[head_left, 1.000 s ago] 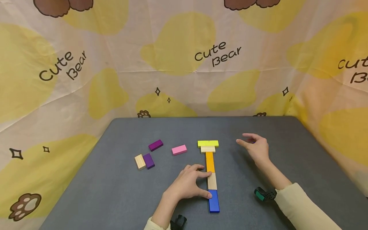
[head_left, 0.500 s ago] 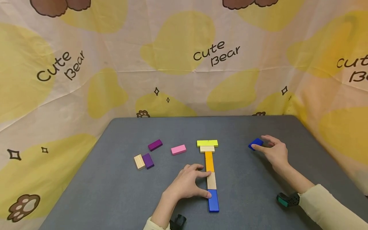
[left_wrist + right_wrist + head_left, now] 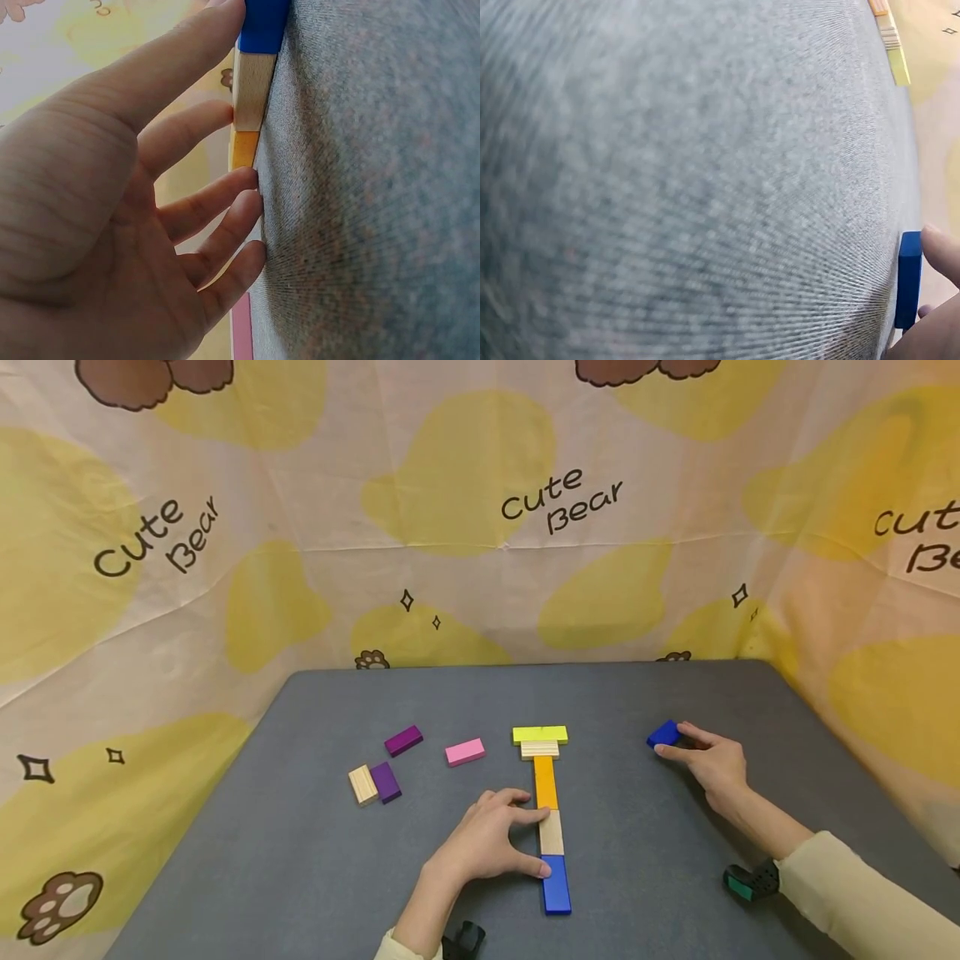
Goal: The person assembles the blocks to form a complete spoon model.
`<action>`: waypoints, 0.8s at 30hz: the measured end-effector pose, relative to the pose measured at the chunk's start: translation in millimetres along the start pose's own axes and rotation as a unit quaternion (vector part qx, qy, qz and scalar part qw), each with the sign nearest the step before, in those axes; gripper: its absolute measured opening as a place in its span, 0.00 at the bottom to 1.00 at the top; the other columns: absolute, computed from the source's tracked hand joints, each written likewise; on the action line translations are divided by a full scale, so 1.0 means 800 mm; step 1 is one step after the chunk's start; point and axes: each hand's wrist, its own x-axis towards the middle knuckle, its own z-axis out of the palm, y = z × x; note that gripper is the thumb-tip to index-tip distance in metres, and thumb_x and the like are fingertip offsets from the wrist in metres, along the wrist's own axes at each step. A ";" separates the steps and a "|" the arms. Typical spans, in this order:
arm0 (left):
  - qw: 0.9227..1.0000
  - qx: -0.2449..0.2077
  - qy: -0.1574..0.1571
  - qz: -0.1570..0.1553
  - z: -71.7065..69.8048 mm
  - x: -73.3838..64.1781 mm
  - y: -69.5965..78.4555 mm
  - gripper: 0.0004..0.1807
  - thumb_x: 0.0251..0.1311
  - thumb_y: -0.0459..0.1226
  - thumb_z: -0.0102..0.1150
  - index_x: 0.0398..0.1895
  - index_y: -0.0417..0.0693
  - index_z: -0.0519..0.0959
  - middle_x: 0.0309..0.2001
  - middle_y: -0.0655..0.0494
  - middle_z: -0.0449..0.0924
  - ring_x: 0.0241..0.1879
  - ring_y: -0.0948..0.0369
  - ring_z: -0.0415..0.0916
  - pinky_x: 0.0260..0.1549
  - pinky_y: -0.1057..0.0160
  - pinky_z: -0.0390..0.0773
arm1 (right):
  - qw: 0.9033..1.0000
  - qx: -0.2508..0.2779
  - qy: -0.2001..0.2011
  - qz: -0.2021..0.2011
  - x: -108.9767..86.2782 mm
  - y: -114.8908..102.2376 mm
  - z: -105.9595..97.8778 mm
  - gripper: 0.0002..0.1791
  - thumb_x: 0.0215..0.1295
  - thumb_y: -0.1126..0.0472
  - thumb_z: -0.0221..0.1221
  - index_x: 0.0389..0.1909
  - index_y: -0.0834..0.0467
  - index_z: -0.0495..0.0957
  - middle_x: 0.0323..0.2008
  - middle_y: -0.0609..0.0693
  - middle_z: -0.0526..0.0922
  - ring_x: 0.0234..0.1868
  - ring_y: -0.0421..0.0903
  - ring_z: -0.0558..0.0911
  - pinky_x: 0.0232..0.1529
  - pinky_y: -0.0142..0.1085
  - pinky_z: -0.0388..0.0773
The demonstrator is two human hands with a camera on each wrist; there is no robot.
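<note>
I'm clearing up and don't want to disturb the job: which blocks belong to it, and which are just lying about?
Apparently in the job:
blue block pinched by the right hand
lined up by the left hand: lime block, ridged block, orange block, plain block, second blue block

Seemingly just lying about:
pink block
magenta block
purple block
striped block
</note>
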 end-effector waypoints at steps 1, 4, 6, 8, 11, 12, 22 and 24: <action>1.000 0.000 0.000 0.001 0.000 0.000 0.000 0.41 0.42 0.62 0.75 0.64 0.69 0.76 0.65 0.59 0.69 0.57 0.54 0.63 0.57 0.49 0.67 | 1.000 -0.006 0.001 -0.001 0.001 0.000 0.000 0.42 0.52 0.53 0.75 0.68 0.58 0.70 0.71 0.55 0.62 0.73 0.56 0.56 0.67 0.51 0.57; 1.000 0.000 0.000 0.001 0.001 0.000 0.000 0.41 0.42 0.62 0.74 0.64 0.69 0.76 0.65 0.59 0.69 0.58 0.54 0.63 0.57 0.49 0.67 | 1.000 -0.023 0.005 -0.005 0.002 0.002 0.001 0.41 0.52 0.55 0.75 0.68 0.57 0.70 0.70 0.55 0.63 0.72 0.58 0.57 0.66 0.53 0.58; 1.000 -0.001 -0.001 0.000 0.000 0.000 0.000 0.41 0.42 0.62 0.74 0.64 0.69 0.76 0.65 0.59 0.69 0.58 0.54 0.63 0.56 0.49 0.67 | 1.000 -0.028 0.008 -0.005 0.002 0.002 0.001 0.41 0.52 0.56 0.75 0.68 0.56 0.71 0.70 0.56 0.63 0.72 0.59 0.58 0.65 0.54 0.58; 1.000 -0.003 -0.001 -0.001 0.000 0.000 0.000 0.41 0.42 0.62 0.74 0.64 0.69 0.76 0.65 0.59 0.69 0.57 0.54 0.63 0.56 0.49 0.67 | 0.999 -0.032 0.010 -0.006 0.002 0.002 0.001 0.41 0.52 0.56 0.75 0.68 0.56 0.71 0.70 0.58 0.63 0.71 0.60 0.57 0.65 0.55 0.59; 1.000 -0.005 -0.001 -0.003 0.000 0.000 0.000 0.40 0.42 0.61 0.75 0.64 0.69 0.76 0.65 0.59 0.69 0.57 0.54 0.62 0.56 0.49 0.68 | 0.999 -0.035 0.009 -0.007 0.002 0.003 0.001 0.40 0.52 0.55 0.74 0.68 0.56 0.71 0.70 0.59 0.63 0.71 0.61 0.57 0.65 0.55 0.59; 1.000 -0.005 -0.001 -0.003 0.000 0.000 0.000 0.40 0.42 0.61 0.75 0.64 0.69 0.76 0.65 0.58 0.69 0.58 0.54 0.62 0.56 0.49 0.68 | 0.999 -0.037 0.009 -0.008 0.002 0.003 0.001 0.40 0.52 0.55 0.75 0.68 0.56 0.71 0.70 0.59 0.63 0.72 0.61 0.57 0.64 0.55 0.59; 1.000 -0.002 0.004 0.001 0.001 -0.001 -0.001 0.40 0.42 0.62 0.75 0.64 0.69 0.77 0.65 0.59 0.69 0.57 0.55 0.62 0.55 0.49 0.68 | 1.000 -0.025 -0.004 -0.015 0.001 0.004 0.000 0.41 0.52 0.55 0.75 0.68 0.57 0.71 0.70 0.59 0.63 0.71 0.60 0.57 0.65 0.54 0.59; 1.000 -0.002 0.005 0.001 0.001 -0.001 -0.001 0.40 0.41 0.61 0.75 0.64 0.69 0.77 0.65 0.59 0.69 0.57 0.55 0.62 0.55 0.49 0.68 | 1.000 -0.023 -0.002 -0.016 0.001 0.005 0.001 0.41 0.52 0.55 0.75 0.68 0.57 0.71 0.70 0.60 0.64 0.70 0.60 0.59 0.64 0.53 0.61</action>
